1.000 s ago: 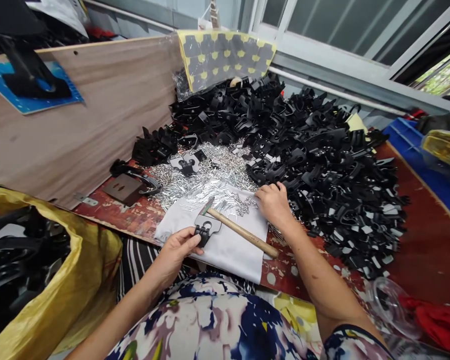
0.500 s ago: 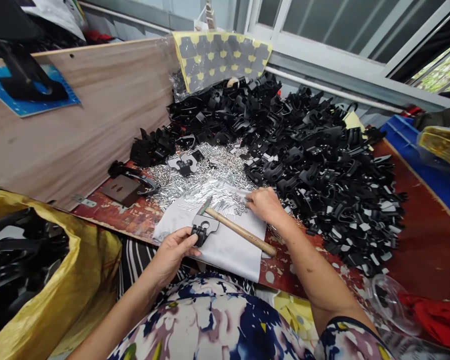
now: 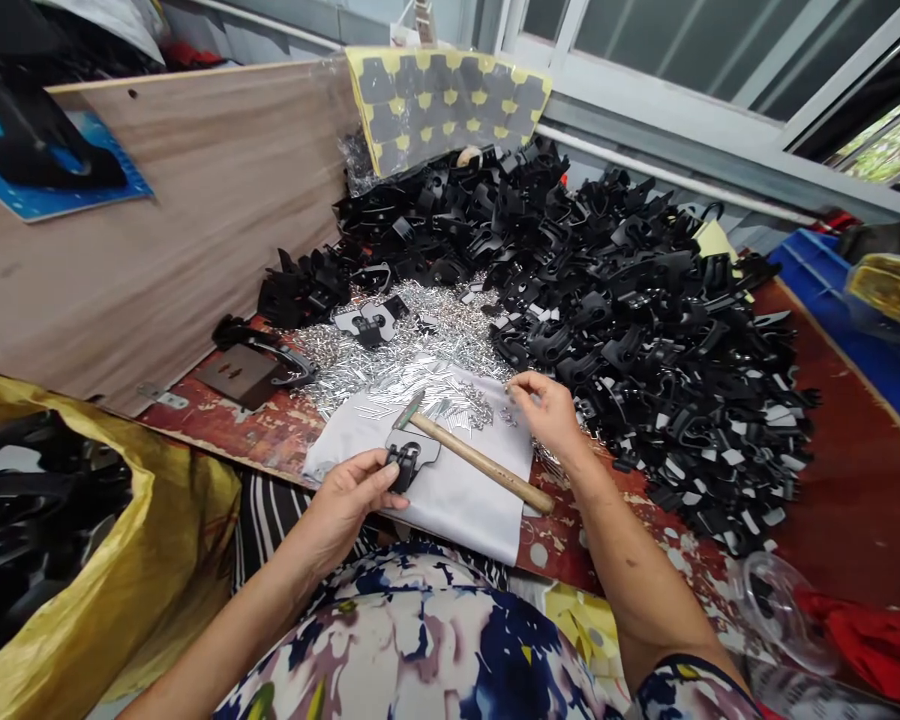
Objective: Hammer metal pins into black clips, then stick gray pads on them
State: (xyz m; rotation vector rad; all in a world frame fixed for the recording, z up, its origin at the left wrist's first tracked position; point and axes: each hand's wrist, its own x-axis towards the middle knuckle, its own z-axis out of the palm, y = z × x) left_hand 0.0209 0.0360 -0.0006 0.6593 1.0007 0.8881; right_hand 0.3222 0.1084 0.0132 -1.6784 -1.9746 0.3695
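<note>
My left hand grips a black plastic clamp piece with a flat grey pad between thumb and fingers, low over the folded pale grey cloth. A hammer with a wooden handle lies across the cloth, its head close to that piece. My right hand is raised at the cloth's right side, thumb and forefinger pinched together; whatever is at the fingertips is too small to name. Loose metal pins spread over the cloth's far part, with small springs beside them.
Behind the cloth is a heap of shiny small metal parts. Black plastic pieces are piled high behind and to the right. A brown block sits at left, near a wooden board. A yellow sack holds more black pieces.
My right hand has lifted off the small parts and shifted slightly right, fingertips pinched. The clamp piece in my left hand has turned a little; the hammer lies where it was.
</note>
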